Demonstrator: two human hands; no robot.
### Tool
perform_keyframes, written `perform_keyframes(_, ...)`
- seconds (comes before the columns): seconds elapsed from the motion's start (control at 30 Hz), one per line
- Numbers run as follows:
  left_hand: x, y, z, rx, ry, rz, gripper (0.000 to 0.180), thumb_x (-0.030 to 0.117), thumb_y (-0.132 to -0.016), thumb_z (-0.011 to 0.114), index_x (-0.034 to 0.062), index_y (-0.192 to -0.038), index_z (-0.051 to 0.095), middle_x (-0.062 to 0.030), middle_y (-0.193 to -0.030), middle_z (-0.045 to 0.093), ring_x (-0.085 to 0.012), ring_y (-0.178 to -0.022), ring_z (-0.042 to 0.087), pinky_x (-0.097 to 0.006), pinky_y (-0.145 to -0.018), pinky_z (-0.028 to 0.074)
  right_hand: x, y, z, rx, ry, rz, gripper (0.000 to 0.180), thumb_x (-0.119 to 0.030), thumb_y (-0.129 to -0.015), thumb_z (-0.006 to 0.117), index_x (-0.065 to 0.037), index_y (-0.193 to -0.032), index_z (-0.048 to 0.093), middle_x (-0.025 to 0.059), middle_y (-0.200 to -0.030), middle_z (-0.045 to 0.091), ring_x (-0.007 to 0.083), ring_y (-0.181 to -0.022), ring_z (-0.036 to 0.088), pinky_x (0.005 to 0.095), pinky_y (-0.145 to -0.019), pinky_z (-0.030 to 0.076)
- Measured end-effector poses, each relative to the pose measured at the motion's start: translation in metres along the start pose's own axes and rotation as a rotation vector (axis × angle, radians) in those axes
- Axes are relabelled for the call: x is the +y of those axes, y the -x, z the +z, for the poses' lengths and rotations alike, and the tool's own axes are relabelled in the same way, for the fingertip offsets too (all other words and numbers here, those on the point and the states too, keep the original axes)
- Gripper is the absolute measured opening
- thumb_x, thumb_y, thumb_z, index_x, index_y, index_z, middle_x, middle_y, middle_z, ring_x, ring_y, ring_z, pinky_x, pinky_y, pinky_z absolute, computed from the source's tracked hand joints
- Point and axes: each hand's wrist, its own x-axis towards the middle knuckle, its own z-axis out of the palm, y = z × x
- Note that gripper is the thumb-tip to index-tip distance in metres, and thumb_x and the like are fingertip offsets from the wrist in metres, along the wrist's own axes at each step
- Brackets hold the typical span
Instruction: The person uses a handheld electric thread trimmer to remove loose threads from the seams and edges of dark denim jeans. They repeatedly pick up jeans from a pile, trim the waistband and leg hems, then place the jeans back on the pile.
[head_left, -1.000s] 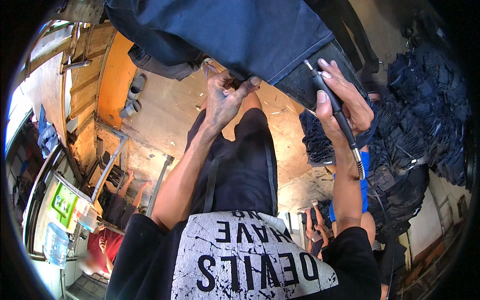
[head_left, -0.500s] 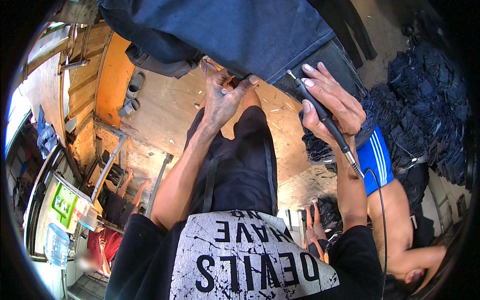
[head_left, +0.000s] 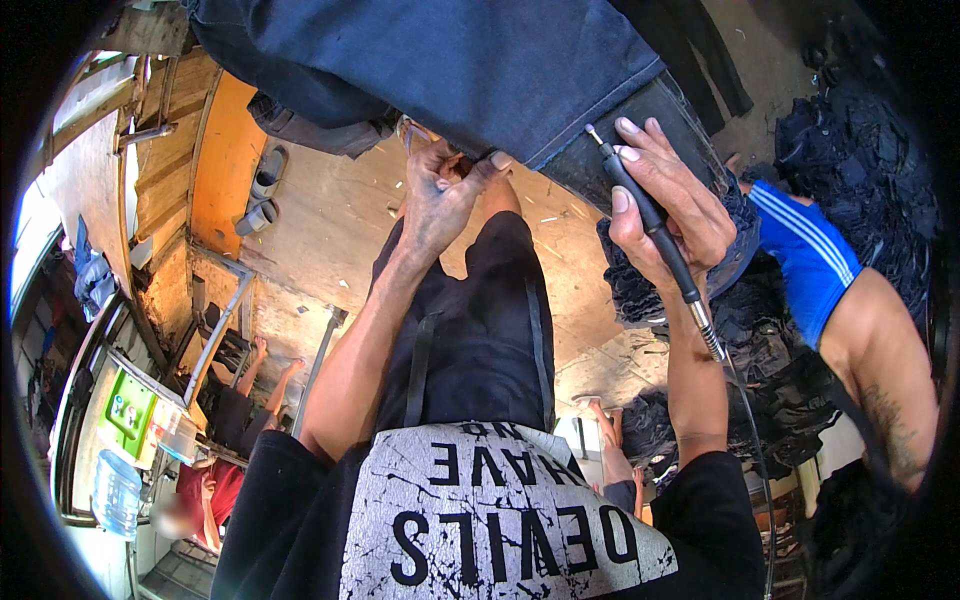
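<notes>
A dark blue denim garment (head_left: 430,70), probably a trouser leg with a stitched hem, stretches across the top of the view. Its near edge is pinched between the thumb and fingers of my left hand (head_left: 440,200). My right hand (head_left: 685,205) grips a slim black rotary tool handpiece (head_left: 650,215) like a pen. The handpiece points up and left, and its small pale tip lies over a dark flat panel (head_left: 640,120) just right of the hem. Whether the tip touches that panel I cannot tell. A thin cable (head_left: 745,400) runs down from the handpiece's rear end.
Heaped dark garments (head_left: 850,170) fill the right side, where a person in blue shorts (head_left: 805,250) bends over. Grey slippers (head_left: 265,190) lie on the wooden floor (head_left: 340,210). At left are a green tray (head_left: 130,410), a water bottle (head_left: 117,495) and a seated person in red (head_left: 220,500).
My right hand and the handpiece have shifted slightly, the tip moving up and right off the hem. My left hand keeps its pinch. The person in blue shorts has moved further right.
</notes>
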Motion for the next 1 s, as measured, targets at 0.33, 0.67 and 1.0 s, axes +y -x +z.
perform_keyframes(0.33,-0.0024,-0.0001,0.0008,0.007,0.052,-0.021,0.026,0.013,-0.093,0.089,-0.0028,-0.111,0.078,-0.01,-0.101,0.081,-0.0162,-0.092,0.075,-0.032,-0.09,0.057,0.0011,-0.002,0.0019,0.071,0.013,0.015,0.033,0.001,-0.079,0.075,0.004,-0.111,0.079,0.0209,-0.103,0.081,0.0383,-0.112,0.08,0.0563,-0.108,0.059)
perform_keyframes(0.67,-0.0014,-0.0005,0.0007,-0.005,0.058,-0.013,0.023,0.012,-0.094,0.088,-0.0012,-0.11,0.079,-0.0077,-0.099,0.082,-0.014,-0.093,0.074,-0.032,-0.09,0.056,-0.0005,-0.0046,-0.0007,0.035,0.015,0.042,0.033,0.001,-0.086,0.073,0.005,-0.117,0.078,0.025,-0.114,0.08,0.0397,-0.119,0.077,0.0581,-0.112,0.056)
perform_keyframes(1.0,0.0022,-0.0024,-0.0014,-0.013,-0.04,-0.014,0.021,0.016,-0.094,0.088,0.0001,-0.106,0.08,-0.0064,-0.094,0.081,-0.0116,-0.086,0.072,-0.03,-0.083,0.054,-0.0008,-0.0054,-0.0001,0.097,0.08,0.101,0.031,0.0,-0.082,0.076,0.005,-0.112,0.079,0.0219,-0.109,0.081,0.0394,-0.115,0.078,0.0569,-0.111,0.058)
